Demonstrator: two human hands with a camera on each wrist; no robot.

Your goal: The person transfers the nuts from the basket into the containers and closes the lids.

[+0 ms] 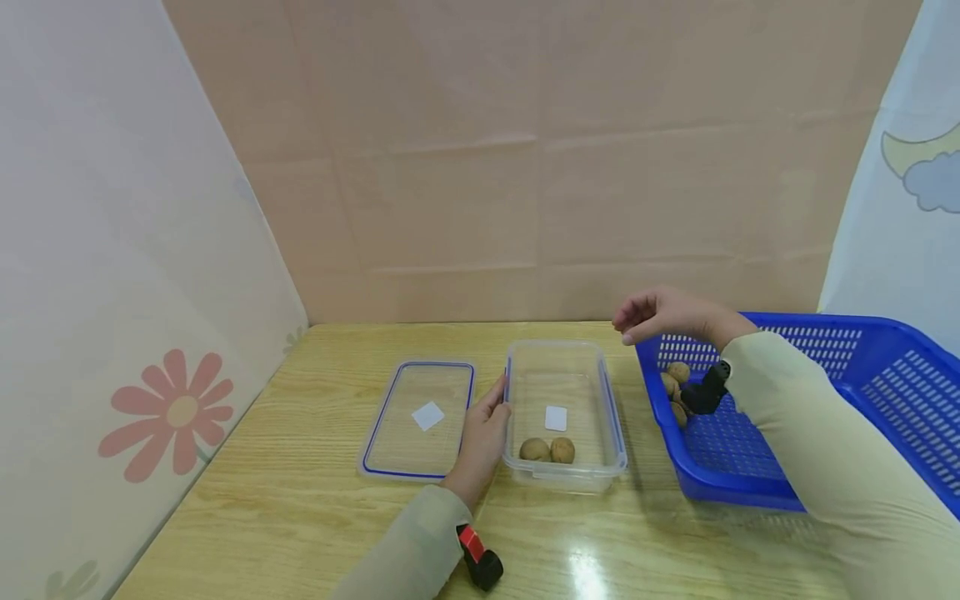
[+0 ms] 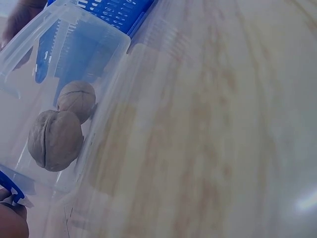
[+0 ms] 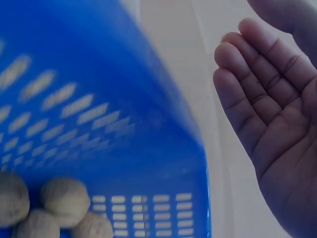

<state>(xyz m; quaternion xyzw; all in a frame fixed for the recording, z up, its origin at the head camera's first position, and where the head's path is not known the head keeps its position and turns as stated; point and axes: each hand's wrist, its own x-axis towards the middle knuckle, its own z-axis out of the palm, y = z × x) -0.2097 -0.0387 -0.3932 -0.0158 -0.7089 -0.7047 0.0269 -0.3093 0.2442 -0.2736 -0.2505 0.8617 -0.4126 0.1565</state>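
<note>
On a wooden table (image 1: 255, 475): blue basket (image 1: 735, 490) at right, clear box (image 1: 562, 477) beside it, blue-edged lid (image 1: 412, 446) at left. Near the basket's far-left corner, right hand (image 1: 670, 315), fingers loosely bent, thumb narrowly apart. Against the box's left wall, left hand (image 1: 483, 433), fingers fairly straight. Two walnuts (image 1: 535, 450) in the box, more in the basket.

This looks like a small screened-off tabletop booth; the wider building cannot be told. A creased tan backdrop (image 1: 450, 167) stands behind the wood-grain surface (image 1: 262, 467), flanked by pale side panels (image 1: 112, 208) bearing nursery-style prints: a pink daisy-like flower (image 1: 181, 413), a yellow crescent moon (image 1: 902, 152) and a blue cloud (image 1: 937, 182).
</note>
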